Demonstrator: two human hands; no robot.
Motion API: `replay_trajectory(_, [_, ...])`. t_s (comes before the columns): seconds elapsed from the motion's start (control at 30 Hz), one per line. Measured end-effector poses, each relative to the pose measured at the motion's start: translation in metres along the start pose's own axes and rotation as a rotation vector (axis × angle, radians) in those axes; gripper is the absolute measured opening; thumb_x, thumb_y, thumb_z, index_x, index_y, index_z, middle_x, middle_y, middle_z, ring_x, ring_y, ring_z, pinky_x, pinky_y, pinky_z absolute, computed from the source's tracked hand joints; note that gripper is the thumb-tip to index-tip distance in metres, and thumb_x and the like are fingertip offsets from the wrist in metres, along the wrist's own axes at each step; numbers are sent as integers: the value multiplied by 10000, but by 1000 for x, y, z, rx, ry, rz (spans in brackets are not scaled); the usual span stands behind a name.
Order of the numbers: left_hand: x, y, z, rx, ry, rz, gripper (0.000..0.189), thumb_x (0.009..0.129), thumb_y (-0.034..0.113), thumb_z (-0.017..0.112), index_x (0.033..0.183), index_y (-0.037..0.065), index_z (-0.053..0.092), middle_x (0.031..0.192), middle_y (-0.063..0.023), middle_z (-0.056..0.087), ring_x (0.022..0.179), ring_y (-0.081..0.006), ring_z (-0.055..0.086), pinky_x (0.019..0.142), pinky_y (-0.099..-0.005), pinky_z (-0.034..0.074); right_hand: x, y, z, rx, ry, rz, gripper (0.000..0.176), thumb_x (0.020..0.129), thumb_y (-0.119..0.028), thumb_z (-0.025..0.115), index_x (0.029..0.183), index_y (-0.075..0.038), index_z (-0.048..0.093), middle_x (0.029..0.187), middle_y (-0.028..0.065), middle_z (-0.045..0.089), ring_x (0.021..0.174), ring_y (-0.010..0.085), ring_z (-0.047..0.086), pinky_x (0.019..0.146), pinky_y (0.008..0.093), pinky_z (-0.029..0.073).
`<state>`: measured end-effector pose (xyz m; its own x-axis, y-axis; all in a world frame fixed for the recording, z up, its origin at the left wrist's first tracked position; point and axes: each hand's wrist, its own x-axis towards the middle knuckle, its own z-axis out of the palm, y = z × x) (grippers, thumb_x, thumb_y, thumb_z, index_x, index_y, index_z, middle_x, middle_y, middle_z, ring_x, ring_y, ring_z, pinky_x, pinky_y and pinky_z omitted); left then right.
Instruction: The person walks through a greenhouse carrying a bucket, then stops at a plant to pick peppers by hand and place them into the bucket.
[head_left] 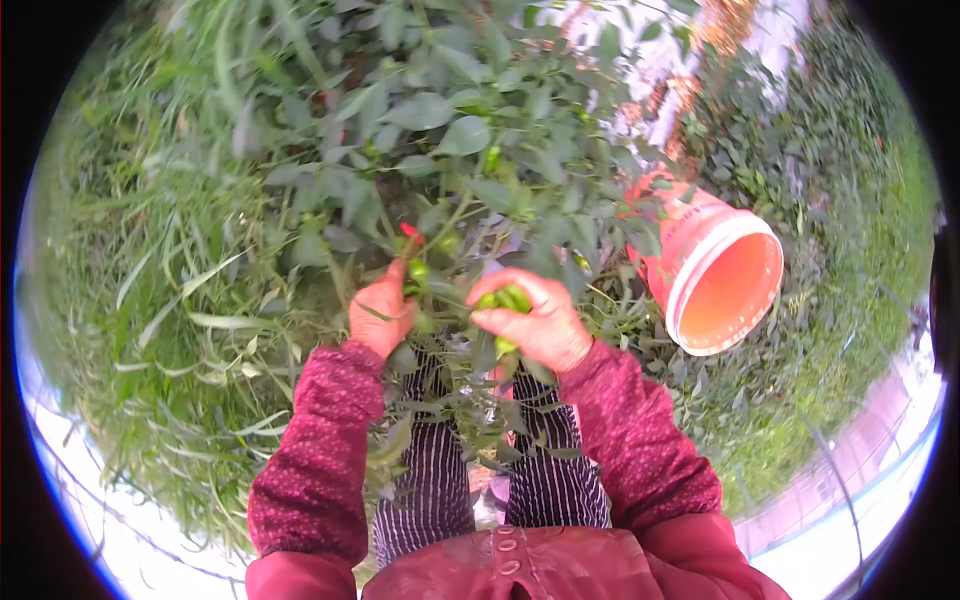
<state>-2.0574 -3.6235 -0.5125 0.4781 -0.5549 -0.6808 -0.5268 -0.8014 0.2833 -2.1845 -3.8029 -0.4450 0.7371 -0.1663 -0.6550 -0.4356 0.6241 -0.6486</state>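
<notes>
My right hand [545, 325] is closed around several green peppers [508, 298], its thumb and forefinger curled toward the plant. At the pepper plant's [460, 190] lower stems, my left hand [382, 312] has its fingers curled in, partly behind leaves. What it grips is hidden. A green pepper [418, 272] shows right beside its fingertips. Just above them a small red pepper [411, 232] hangs among the leaves.
An orange-red bucket [652, 262] with a white rim lies tilted on the plants to the right, its mouth facing me. Tall grass [170, 260] crowds the left side. My legs in striped trousers [440, 480] stand below the plant.
</notes>
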Motion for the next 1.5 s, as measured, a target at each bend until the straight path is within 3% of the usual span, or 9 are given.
replay_trajectory(0.2, [-8, -5, -5, -67, 258, 45, 388, 667, 90, 629, 1042, 39, 540, 842, -143, 572, 723, -298, 589, 620, -388, 489, -31, 18, -2, -187, 128, -448, 164, 763, -20, 646, 910, -34, 574, 840, 8, 588, 765, 76, 554, 656, 225, 465])
replay_trajectory(0.37, [-26, 78, -78, 259, 300, 225, 626, 587, -9, 645, 1179, 75, 460, 903, -118, 548, 773, -310, 568, 627, -365, 485, -59, -6, -12, 327, 145, -186, 197, 776, -2, 632, 957, -26, 558, 881, 16, 602, 793, 85, 561, 707, 239, 470])
replay_trajectory(0.6, [-38, 231, -85, -742, -57, 336, 270, 709, 19, 685, 956, 22, 574, 853, -75, 564, 736, -134, 575, 642, -255, 486, -122, 7, -96, 911, 287, -191, 240, 853, -253, 567, 1002, -71, 520, 928, 66, 603, 702, 125, 558, 600, 241, 468])
replay_trajectory(0.83, [-6, 400, 22, -1234, -317, 447, 466, 722, 127, 629, 1128, -14, 451, 1059, -180, 515, 875, -279, 579, 801, -346, 462, -172, 10, -232, 965, 793, -359, 384, 910, -366, 429, 1173, -87, 437, 1160, 133, 503, 1067, 269, 495, 924, 443, 398])
replay_trajectory(0.93, [1, 389, 18, -952, -268, 619, 588, 745, 94, 632, 1266, -6, 378, 1220, -184, 449, 1124, -238, 469, 880, -303, 439, -182, 40, -275, 921, 872, -252, 426, 897, -328, 475, 1227, -75, 380, 1245, 161, 429, 1134, 300, 447, 943, 439, 391])
replay_trajectory(1.03, [11, 317, -8, -598, 35, 698, 205, 761, 58, 621, 960, 19, 592, 862, -92, 611, 791, -184, 592, 720, -293, 479, -179, 64, -277, 903, 1107, -291, 477, 835, -212, 593, 1225, -34, 383, 1221, 157, 454, 1115, 279, 465, 921, 392, 419])
replay_trajectory(1.13, [28, 233, -39, -449, 161, 450, 230, 705, 62, 652, 916, 8, 578, 869, -116, 603, 785, -219, 602, 696, -321, 494, -169, 65, -248, 916, 1041, -261, 444, 825, -209, 603, 1195, -31, 433, 1133, 131, 529, 1017, 234, 533, 837, 355, 472])
replay_trajectory(1.37, [76, 176, -16, 418, -339, 226, 494, 656, 275, 694, 1029, -24, 571, 984, -208, 600, 949, -341, 563, 841, -372, 446, -131, 56, -174, 910, 800, -102, 243, 849, -127, 557, 1077, -47, 541, 919, 110, 621, 716, 169, 603, 630, 275, 499])
replay_trajectory(1.5, [87, 171, 12, 174, -563, 73, 548, 640, 384, 714, 1005, -7, 594, 868, -166, 641, 844, -331, 605, 799, -380, 466, -124, 43, -157, 909, 687, -53, 203, 870, -98, 509, 1059, -31, 541, 914, 104, 622, 743, 162, 600, 641, 268, 488])
